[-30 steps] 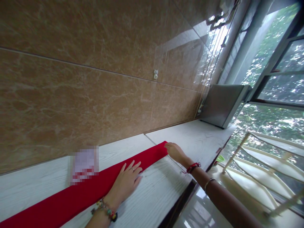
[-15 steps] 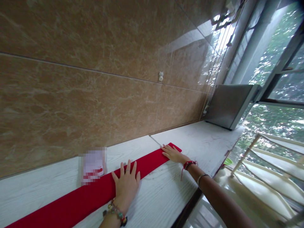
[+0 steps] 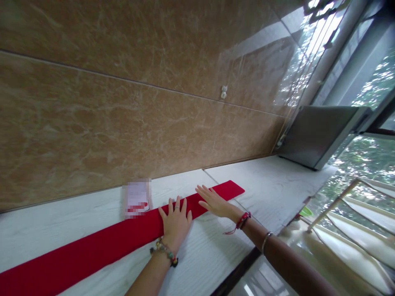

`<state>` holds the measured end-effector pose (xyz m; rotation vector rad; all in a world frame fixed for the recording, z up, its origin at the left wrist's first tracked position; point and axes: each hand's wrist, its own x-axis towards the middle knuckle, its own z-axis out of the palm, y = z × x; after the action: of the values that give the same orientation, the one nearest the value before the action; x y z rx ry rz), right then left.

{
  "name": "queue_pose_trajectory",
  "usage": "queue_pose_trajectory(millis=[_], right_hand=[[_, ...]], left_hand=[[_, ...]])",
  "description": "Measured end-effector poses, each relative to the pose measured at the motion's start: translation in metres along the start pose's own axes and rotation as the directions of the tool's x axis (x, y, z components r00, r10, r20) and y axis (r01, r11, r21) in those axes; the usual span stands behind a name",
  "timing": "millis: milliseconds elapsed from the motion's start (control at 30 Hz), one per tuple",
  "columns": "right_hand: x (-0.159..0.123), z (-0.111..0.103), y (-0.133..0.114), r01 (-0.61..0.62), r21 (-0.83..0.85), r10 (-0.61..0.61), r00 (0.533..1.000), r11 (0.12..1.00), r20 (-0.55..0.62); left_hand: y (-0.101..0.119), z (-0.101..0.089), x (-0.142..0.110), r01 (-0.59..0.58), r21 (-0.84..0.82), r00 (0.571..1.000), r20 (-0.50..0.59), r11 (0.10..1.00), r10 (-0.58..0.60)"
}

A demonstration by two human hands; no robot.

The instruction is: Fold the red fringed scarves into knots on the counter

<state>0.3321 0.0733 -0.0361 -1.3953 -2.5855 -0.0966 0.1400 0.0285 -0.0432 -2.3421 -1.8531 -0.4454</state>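
A long red strip of cloth (image 3: pixel 101 250) lies flat along the counter, running from the lower left to a blunt end at the right. My left hand (image 3: pixel 175 225) rests palm down on the strip near the middle, fingers spread, with a ring on one finger and a beaded bracelet at the wrist. Farther right, my right hand (image 3: pixel 216 203) is stretched out over the strip, palm down, fingers extended. Whether its palm presses on the cloth I cannot tell. The strip's right end shows beyond this hand, and its left end runs out of view.
A blurred flat rectangular item (image 3: pixel 136 199) lies by the strip's far edge. The white wood-grain counter (image 3: pixel 197 263) meets a brown tiled wall (image 3: pixel 138 123). A grey metal box-shaped appliance (image 3: pixel 317 133) stands at its far end. Cream shelving (image 3: pixel 354 209) stands at the right.
My right hand has slid left along the strip, away from its right end and closer to my left hand. My left hand stays flat on the cloth. The view has shifted slightly.
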Motion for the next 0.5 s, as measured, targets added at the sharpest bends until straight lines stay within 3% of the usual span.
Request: queue_pose_trajectory(millis=[100,233,367,500], right_hand=[[-0.002,0.010,-0.013,0.004,0.001,-0.004,0.999,1.000,0.052],[-0.009,0.020,-0.005,-0.008,-0.024,0.009,1.000,1.000,0.009],[-0.009,0.024,-0.004,-0.001,-0.042,-0.001,0.999,0.999,-0.050],[-0.010,0.029,-0.006,-0.006,-0.053,0.003,0.998,0.999,-0.060]], left_hand=[[-0.004,-0.002,-0.005,-0.018,-0.020,1.000,0.022,1.000,0.019],[-0.024,-0.018,-0.028,-0.057,-0.029,0.995,0.078,0.998,0.060],[-0.063,-0.043,-0.070,0.003,0.021,0.987,0.159,1.000,-0.006],[-0.116,-0.064,-0.117,0.166,0.133,0.966,0.178,0.977,-0.188]])
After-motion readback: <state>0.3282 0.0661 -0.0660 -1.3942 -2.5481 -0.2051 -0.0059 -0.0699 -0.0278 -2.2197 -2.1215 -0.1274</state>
